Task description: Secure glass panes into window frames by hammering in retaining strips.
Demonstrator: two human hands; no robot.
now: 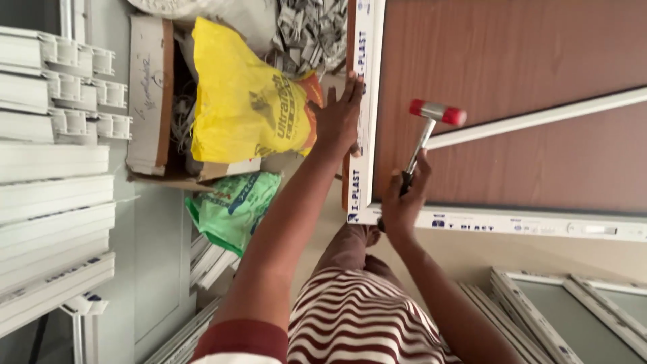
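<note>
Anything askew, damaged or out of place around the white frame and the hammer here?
One thing: a loose white strip lies slanted across the brown board, not in line with the white frame. The left hand steadies the frame; the right hand holds the hammer. No damage visible.

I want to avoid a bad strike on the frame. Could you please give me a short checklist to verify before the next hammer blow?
1. Grip: right hand is closed around the handle of the mallet: ok.
2. Mallet raised off the white frame, above the brown table: ok.
3. Frame steadied: left hand lies flat on its side bar: ok.
4. Left fingers away from the mallet head: apart now, but on the same bar: cannot tell.
5. Loose white strip lies across the table near the mallet: not ok.
6. Corner joint seated: cannot tell.
</note>
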